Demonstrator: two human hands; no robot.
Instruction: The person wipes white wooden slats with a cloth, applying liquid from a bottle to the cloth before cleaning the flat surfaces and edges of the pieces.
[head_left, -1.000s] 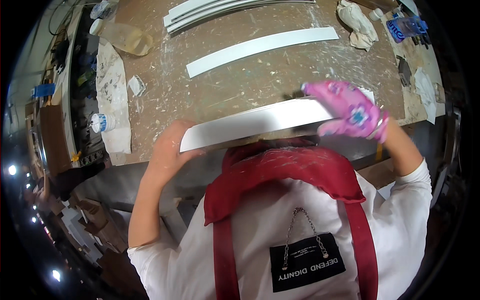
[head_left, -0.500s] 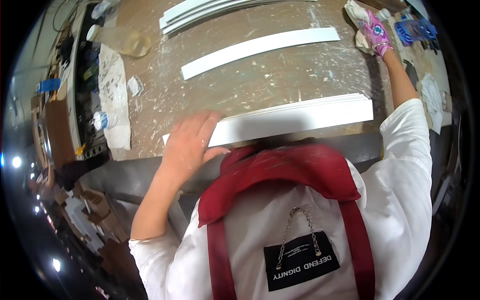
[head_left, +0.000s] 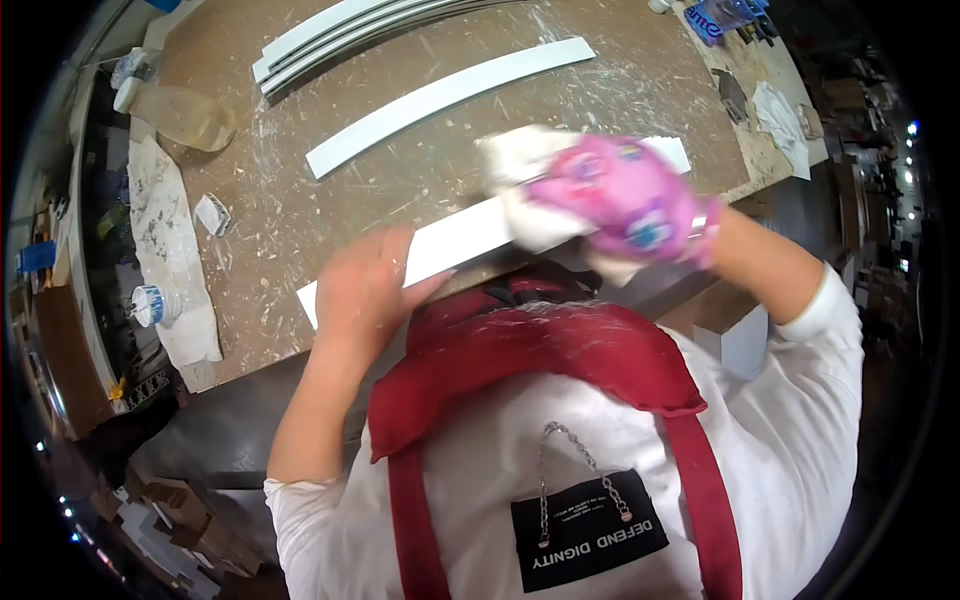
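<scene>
A white flat strip [head_left: 455,243], the top one where a stack lay at the near edge of the workbench [head_left: 400,205], runs under both of my hands. My bare left hand [head_left: 365,280] holds its left end, fingers across the top and thumb at the near edge. In a pink patterned glove, my right hand [head_left: 625,195] is closed on a bunched whitish cloth [head_left: 535,185], which lies over the right half of the strip. Hand and cloth are smeared by motion and hide that part. Beyond them rests a single white strip [head_left: 450,100].
More white strips [head_left: 350,40] are stacked at the far side. On the left stand a bottle of yellowish liquid [head_left: 185,115], a crumpled white piece [head_left: 212,214] and a small tub [head_left: 155,305]. A blue-labelled bottle [head_left: 720,18] and a white rag [head_left: 780,120] are at the right.
My right hand has come from the far right corner in toward me, bringing the cloth over the near strip. The left hand stays at the strip's left end. The view has turned.
</scene>
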